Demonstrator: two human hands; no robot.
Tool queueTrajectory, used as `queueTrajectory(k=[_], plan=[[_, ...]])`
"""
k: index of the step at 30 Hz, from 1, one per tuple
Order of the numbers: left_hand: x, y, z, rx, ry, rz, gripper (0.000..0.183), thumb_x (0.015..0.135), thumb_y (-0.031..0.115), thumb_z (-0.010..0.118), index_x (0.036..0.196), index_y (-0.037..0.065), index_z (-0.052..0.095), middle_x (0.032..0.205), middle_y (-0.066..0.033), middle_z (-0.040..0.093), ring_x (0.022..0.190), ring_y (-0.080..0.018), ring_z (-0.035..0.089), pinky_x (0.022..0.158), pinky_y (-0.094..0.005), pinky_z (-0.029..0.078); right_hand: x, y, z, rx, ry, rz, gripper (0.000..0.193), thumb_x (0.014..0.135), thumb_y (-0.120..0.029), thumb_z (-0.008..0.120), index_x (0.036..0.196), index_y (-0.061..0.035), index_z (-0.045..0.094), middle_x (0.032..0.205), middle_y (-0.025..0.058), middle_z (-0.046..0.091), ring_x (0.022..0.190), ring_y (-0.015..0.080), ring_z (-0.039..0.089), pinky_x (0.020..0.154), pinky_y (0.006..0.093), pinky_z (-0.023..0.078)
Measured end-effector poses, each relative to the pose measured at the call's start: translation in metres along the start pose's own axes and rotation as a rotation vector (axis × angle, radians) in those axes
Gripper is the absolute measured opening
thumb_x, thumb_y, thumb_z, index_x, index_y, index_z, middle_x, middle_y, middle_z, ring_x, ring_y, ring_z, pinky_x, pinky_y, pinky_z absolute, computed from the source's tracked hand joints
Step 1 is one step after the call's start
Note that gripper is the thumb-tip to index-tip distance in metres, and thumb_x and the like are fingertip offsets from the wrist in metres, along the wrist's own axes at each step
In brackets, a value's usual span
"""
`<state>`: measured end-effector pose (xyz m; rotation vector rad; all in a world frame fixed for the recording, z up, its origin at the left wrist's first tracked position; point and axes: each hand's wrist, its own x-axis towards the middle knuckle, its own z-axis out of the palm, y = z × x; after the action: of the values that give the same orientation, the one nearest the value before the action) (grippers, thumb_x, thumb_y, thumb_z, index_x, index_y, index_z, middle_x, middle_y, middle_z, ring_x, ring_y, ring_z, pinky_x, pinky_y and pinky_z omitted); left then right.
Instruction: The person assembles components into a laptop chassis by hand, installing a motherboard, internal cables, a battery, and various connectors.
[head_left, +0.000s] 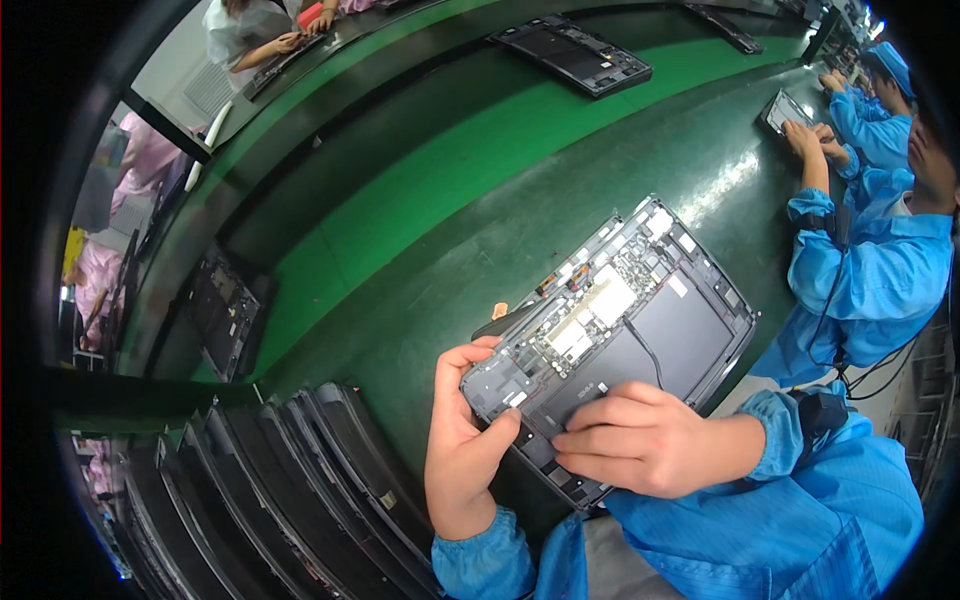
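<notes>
An opened laptop or tablet body (690,330) lies tilted before me, with its circuit board (590,315), flat dark battery area and a black cable (645,350) exposed. My left hand (465,430) grips its left corner, the thumb on the inner face and the fingers round the edge. Over the near part of the body, my right hand (650,445) is closed, its fingertips bunched close to the inner surface. Whatever those fingertips may hold is hidden. A dark object (505,320) with a small orange-tan piece (499,311) shows just behind the body.
Several dark panels (330,450) stand in a row at the lower left. Beyond the dark green table runs a green belt (420,170) carrying similar opened bodies (575,55). At the right, co-workers in blue (865,265) sit along the table; one handles another device (785,112).
</notes>
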<state>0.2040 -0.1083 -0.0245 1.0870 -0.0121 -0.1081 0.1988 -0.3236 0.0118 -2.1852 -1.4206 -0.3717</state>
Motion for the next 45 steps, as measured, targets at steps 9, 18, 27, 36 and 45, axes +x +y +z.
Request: queueTrajectory(k=[9, 18, 27, 36, 45], plan=[[0.002, -0.001, 0.0, 0.037, -0.01, 0.003, 0.058, 0.076, -0.018, 0.05, 0.129, 0.007, 0.046, 0.142, -0.0115, 0.047, 0.132, -0.0213, 0.049, 0.111, -0.035, 0.039, 0.017, 0.018, -0.001, 0.329, 0.062, 0.127, 0.028, 0.074, -0.007, 0.075, 0.102, -0.0043, 0.073, 0.104, 0.0063, 0.071, 0.104, 0.0258, 0.067, 0.079, 0.0368, 0.052], [0.003, -0.001, 0.003, 0.028, -0.012, -0.021, 0.059, 0.076, -0.018, 0.049, 0.13, 0.006, 0.046, 0.142, -0.0115, 0.048, 0.133, -0.0209, 0.049, 0.111, -0.0349, 0.039, 0.022, 0.022, 0.004, 0.188, 0.024, 0.139, 0.023, 0.077, -0.009, 0.074, 0.099, -0.0043, 0.076, 0.107, 0.0059, 0.075, 0.105, 0.0252, 0.068, 0.08, 0.0363, 0.053], [0.004, -0.001, 0.004, 0.043, -0.009, -0.006, 0.058, 0.076, -0.017, 0.05, 0.129, 0.006, 0.046, 0.141, -0.0119, 0.048, 0.132, -0.0211, 0.048, 0.113, -0.0357, 0.037, 0.019, 0.021, 0.007, 0.101, 0.057, 0.058, 0.032, 0.071, -0.015, 0.066, 0.101, -0.0046, 0.073, 0.102, 0.0031, 0.069, 0.103, 0.0216, 0.066, 0.078, 0.0325, 0.051], [0.004, 0.0, 0.004, 0.042, 0.004, -0.021, 0.058, 0.076, -0.017, 0.05, 0.13, 0.005, 0.047, 0.141, -0.0122, 0.048, 0.132, -0.0205, 0.048, 0.112, -0.0344, 0.036, -0.001, 0.007, -0.003, 0.11, -0.003, 0.041, 0.029, 0.073, -0.014, 0.065, 0.098, -0.0027, 0.073, 0.106, 0.0055, 0.071, 0.106, 0.023, 0.066, 0.078, 0.0326, 0.05], [0.004, 0.0, 0.007, 0.063, 0.019, -0.028, 0.058, 0.076, -0.017, 0.05, 0.13, 0.005, 0.048, 0.141, -0.0116, 0.048, 0.131, -0.0195, 0.049, 0.11, -0.0327, 0.037, -0.018, 0.005, -0.011, 0.199, -0.011, 0.028, 0.017, 0.082, -0.006, 0.068, 0.097, -0.0019, 0.075, 0.105, 0.009, 0.074, 0.097, 0.0254, 0.069, 0.072, 0.0344, 0.051]])
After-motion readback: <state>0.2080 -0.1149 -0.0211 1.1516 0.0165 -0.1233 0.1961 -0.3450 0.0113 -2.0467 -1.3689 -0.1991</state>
